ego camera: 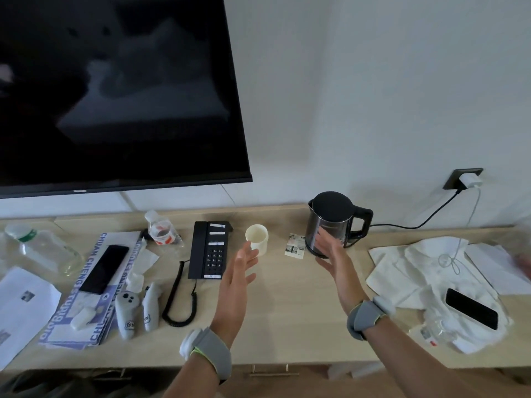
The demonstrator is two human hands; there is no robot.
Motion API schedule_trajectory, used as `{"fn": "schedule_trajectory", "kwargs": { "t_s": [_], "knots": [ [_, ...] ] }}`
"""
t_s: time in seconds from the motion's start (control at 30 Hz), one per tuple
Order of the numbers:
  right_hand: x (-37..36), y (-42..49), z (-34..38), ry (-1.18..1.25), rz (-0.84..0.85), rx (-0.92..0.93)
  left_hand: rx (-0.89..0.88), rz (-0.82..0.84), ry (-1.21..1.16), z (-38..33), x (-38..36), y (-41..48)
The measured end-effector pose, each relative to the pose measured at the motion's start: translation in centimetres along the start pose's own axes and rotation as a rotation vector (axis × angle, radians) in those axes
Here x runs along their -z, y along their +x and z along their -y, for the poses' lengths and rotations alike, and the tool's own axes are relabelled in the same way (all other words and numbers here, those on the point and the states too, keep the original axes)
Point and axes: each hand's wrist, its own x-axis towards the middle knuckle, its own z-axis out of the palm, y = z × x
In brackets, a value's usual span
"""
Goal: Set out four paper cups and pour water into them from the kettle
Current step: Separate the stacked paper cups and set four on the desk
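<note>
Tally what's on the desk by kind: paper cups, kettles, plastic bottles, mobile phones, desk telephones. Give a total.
Paper cups: 1
Kettles: 1
Plastic bottles: 2
Mobile phones: 2
Desk telephones: 1
Total: 7

One paper cup [257,238] stands upright on the wooden desk [287,311], between a black telephone [208,249] and a black-lidded kettle [330,222] whose cord runs to a wall socket [462,178] on the right. Both hands hang over the desk with straight fingers and palms facing each other, the left hand [238,271] with its fingertips at the cup's near side and the right hand [333,254] in front of the kettle's body; whether either touches cannot be told. A dark television [115,96] hangs on the wall above the telephone.
</note>
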Motion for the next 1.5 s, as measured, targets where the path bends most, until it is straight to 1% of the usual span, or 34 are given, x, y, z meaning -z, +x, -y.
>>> {"fn": "schedule_trajectory", "kwargs": {
  "t_s": [0.17,0.3,0.4,0.47,0.6,0.7,0.8,0.93,1.1,1.2,1.4,1.5],
  "knots": [
    [-0.1,-0.5,-0.5,-0.105,0.094,0.054,0.0,0.04,0.058,0.4,0.7,0.6],
    [1.0,0.0,-0.3,-0.089,0.137,0.076,0.002,0.044,0.12,0.4,0.4,1.1],
    [1.7,0.0,-1.2,-0.107,0.155,0.077,-0.026,0.117,0.196,0.8,0.6,1.2],
    [2.4,-0.1,-1.6,-0.118,0.195,0.064,-0.02,0.134,0.235,0.8,0.6,1.4],
    [2.9,0.8,-1.5,-0.118,0.238,0.041,-0.042,0.089,0.243,-0.2,0.2,2.0],
    [2.4,1.6,-1.8,-0.188,0.262,0.052,-0.027,0.046,0.204,0.1,0.1,2.7],
    [1.4,2.4,-2.6,-0.252,0.255,0.071,0.047,0.048,0.156,1.0,0.9,3.9],
    [-0.3,2.8,-3.2,-0.247,0.192,0.027,0.168,0.041,0.063,2.0,3.1,5.8],
    [-2.2,3.9,-3.9,-0.215,0.104,0.004,0.189,0.046,0.031,2.7,5.1,7.4],
    [-2.9,5.2,-4.8,-0.184,0.078,-0.028,0.198,0.058,0.035,3.4,4.8,8.2],
    [-4.3,7.9,-7.0,-0.163,0.113,-0.092,0.211,0.052,0.035,5.3,2.5,10.0],
    [-4.8,9.2,-7.8,-0.175,0.152,-0.103,0.189,0.046,0.044,6.6,1.7,11.1]
  ]
}}
